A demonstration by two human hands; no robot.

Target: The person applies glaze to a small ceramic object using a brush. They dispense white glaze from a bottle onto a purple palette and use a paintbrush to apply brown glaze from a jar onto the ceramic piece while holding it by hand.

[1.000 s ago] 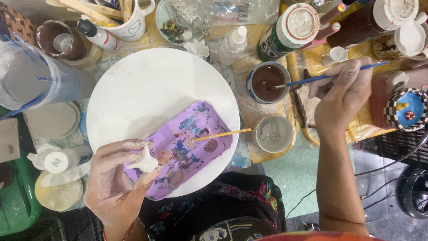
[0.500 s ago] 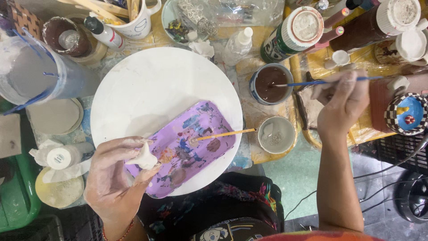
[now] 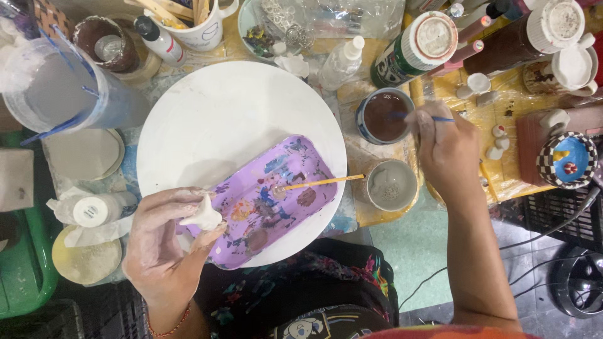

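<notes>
Over the brown paint cup (image 3: 384,115), the right hand (image 3: 447,150) has swung its clamped blue brush (image 3: 440,118), seemingly dipping.

Head cam, straight down, close over white turntable (image 3: 239,119)

One round white turntable disc (image 3: 232,119) is the landmark. On it lies one purple rectangular paint tray (image 3: 267,201), and across the tray rests one yellow-handled brush (image 3: 323,182). Right of the disc stand two small round pots: one of brown paint (image 3: 384,116), one of grey water (image 3: 391,185). Two hands work here: the left (image 3: 163,245) at the disc's near edge, the right (image 3: 449,147) beyond the pots. One white mug of wooden sticks (image 3: 201,22) stands behind the disc.
</notes>
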